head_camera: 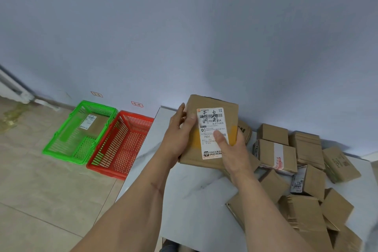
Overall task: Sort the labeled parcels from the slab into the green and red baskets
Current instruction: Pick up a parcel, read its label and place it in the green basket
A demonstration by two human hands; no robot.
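I hold a flat cardboard parcel [223, 106] up in front of me over the white slab [196, 196]. Its white shipping label [210, 127] faces me, with black handwritten characters on it. My left hand [178, 135] grips the parcel's left edge, thumb on the label. My right hand [233, 151] grips the lower right, thumb pressed on the label. On the floor to the left stands the green basket [61, 139], with one labelled parcel [93, 124] lying inside. The red basket [122, 149] stands touching it on the right, with nothing visible in it.
Several more cardboard parcels [296, 180] lie piled on the right part of the slab. Two small red-outlined tags [137, 104] are stuck on the wall above the baskets. A beige tiled floor [41, 200] spreads left of the slab.
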